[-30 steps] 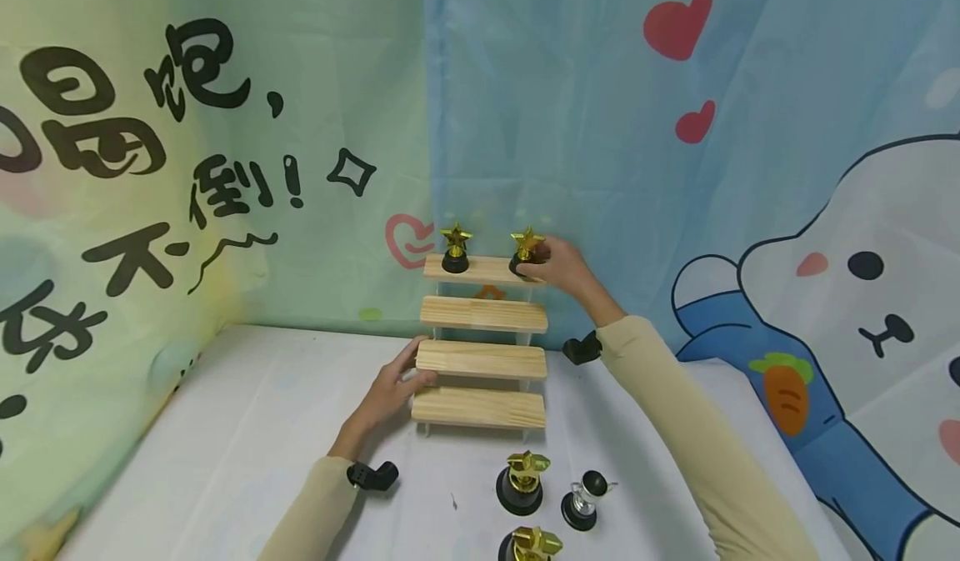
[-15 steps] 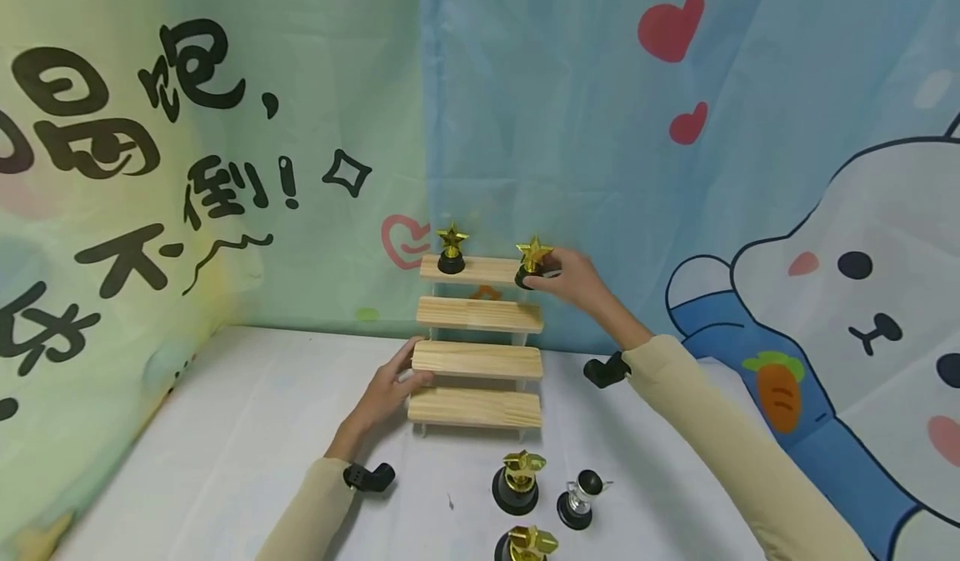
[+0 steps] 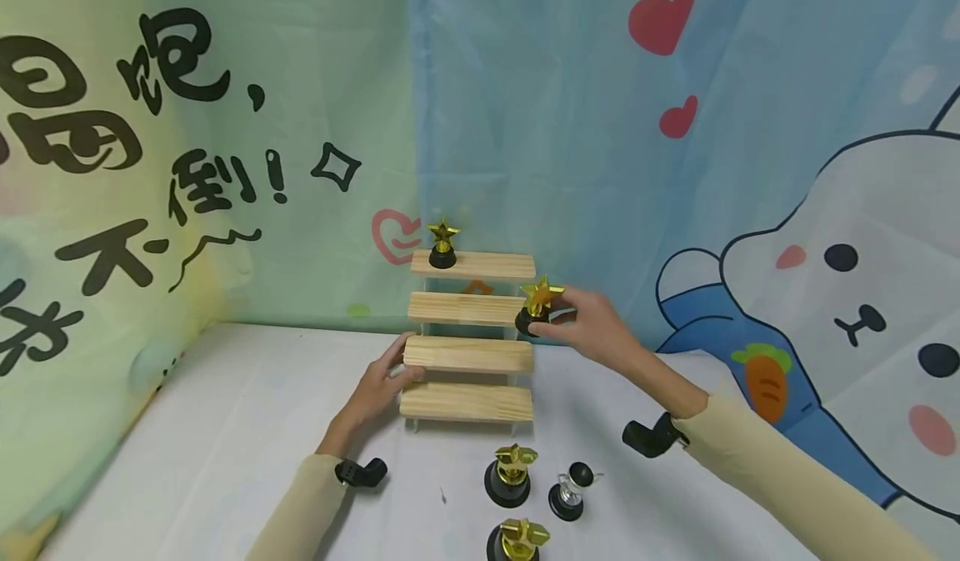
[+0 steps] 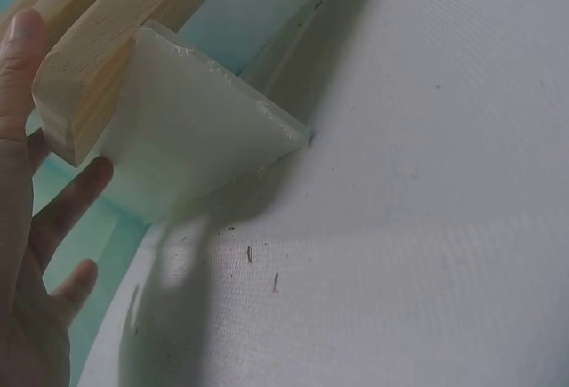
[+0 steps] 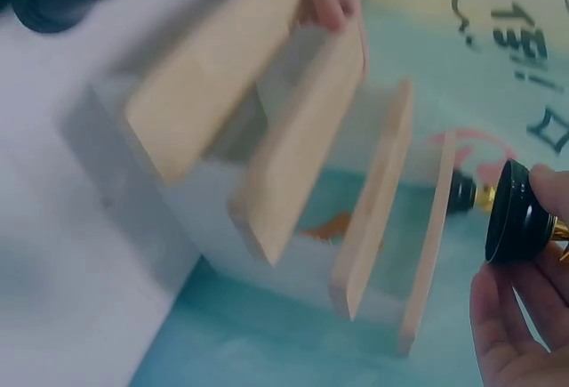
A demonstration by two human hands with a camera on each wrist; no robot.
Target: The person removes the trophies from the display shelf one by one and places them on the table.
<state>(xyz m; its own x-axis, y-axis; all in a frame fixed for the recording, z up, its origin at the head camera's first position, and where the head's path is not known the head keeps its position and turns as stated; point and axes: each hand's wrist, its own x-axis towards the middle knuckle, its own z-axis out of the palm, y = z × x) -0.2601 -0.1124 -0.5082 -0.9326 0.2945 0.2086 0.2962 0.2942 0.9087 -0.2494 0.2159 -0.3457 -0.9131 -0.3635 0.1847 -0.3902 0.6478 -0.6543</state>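
Observation:
My right hand (image 3: 588, 328) pinches a gold star trophy (image 3: 540, 297) by its black base, just off the right end of a four-tier wooden display stand (image 3: 468, 354). The right wrist view shows the trophy's black base (image 5: 517, 218) between thumb and fingers, tilted sideways in that picture. My left hand (image 3: 377, 383) holds the left end of the stand's second board from the bottom. In the left wrist view its thumb lies along the board (image 4: 98, 58), with other fingers spread below. Another gold star trophy (image 3: 443, 244) stands upright on the left of the top board.
Two gold trophies with black bases, the nearer trophy (image 3: 517, 540) and the farther trophy (image 3: 507, 476), stand on the white tablecloth (image 3: 247, 428) before the stand. Beside them is a small silver cup trophy (image 3: 573, 492). A printed curtain (image 3: 517, 127) hangs close behind.
My right hand has lifted the star trophy off the right end of the top board and brought it down and rightward. My left hand keeps its place on the stand. The head view has shifted slightly.

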